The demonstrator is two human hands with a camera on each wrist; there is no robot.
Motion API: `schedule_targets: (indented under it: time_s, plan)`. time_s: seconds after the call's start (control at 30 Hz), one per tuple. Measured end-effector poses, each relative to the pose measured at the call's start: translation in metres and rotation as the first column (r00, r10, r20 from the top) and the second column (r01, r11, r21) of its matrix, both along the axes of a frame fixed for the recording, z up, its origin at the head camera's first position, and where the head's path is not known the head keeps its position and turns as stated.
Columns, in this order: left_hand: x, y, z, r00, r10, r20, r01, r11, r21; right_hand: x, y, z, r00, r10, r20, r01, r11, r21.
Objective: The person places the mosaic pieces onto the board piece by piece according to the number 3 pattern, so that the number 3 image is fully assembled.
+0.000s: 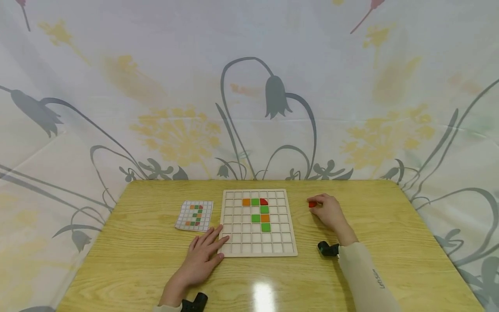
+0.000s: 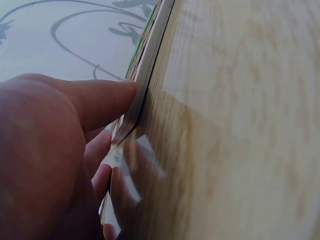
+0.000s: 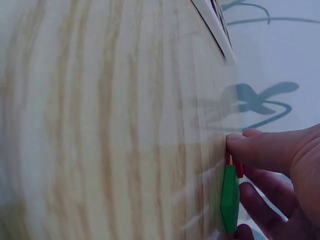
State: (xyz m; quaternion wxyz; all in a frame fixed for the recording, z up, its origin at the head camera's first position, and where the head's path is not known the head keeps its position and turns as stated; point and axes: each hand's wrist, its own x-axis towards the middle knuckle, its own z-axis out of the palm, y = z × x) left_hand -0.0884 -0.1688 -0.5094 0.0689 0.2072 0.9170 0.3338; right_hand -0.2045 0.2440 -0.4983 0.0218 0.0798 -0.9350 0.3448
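Observation:
A square wooden grid board (image 1: 237, 248) lies in the middle of the table, with several green, orange and red tiles set in its upper and middle cells. My left hand (image 1: 200, 258) rests at the board's lower left edge with its fingers extended; in the left wrist view the thumb (image 2: 107, 97) touches the board's side. Right of the board, my right hand (image 1: 328, 212) pinches a small red tile (image 1: 312, 204) between thumb and fingers. A green tile (image 3: 229, 200) shows by the curled fingers in the right wrist view, mostly hidden by the hand from the head view.
A paper card (image 1: 183, 221) printed with a grid and a coloured pattern lies left of the board. Black wrist devices (image 1: 328, 249) are worn at both wrists. Behind the wooden table (image 1: 128, 242) hangs a flowered curtain (image 1: 331, 86).

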Motion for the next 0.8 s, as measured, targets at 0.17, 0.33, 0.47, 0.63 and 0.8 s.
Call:
schedule_targets:
  time_s: [0.17, 0.33, 0.47, 0.63, 0.8]
  plan:
    - [-0.0002, -0.0001, 0.0009, 1.0, 0.003, 0.005, -0.003, 1.0, -0.001, -0.0004, -0.0014, -0.0009, 0.999, -0.03, -0.035, 0.03, 1.0, 0.006]
    - [0.0, 0.0001, 0.0013, 1.0, 0.001, 0.009, -0.001, 1.0, -0.003, -0.0004, -0.0036, -0.0016, 0.997, -0.055, -0.054, 0.056, 0.998, 0.017]
    - [0.0002, 0.0001, 0.0022, 1.0, 0.001, 0.012, -0.001, 1.0, -0.003, -0.002, -0.0048, -0.0032, 0.996, -0.067, -0.056, 0.068, 0.997, 0.019]
    - [0.0004, 0.0003, 0.0024, 1.0, 0.001, 0.015, -0.001, 1.0, -0.004, -0.0033, -0.0063, -0.0019, 0.996, -0.071, -0.058, 0.074, 0.996, 0.043]
    - [0.0003, 0.0002, 0.002, 1.0, 0.002, 0.013, -0.002, 1.0, 0.003, -0.0031, -0.0071, 0.001, 0.996, -0.063, -0.07, 0.068, 0.995, 0.071]
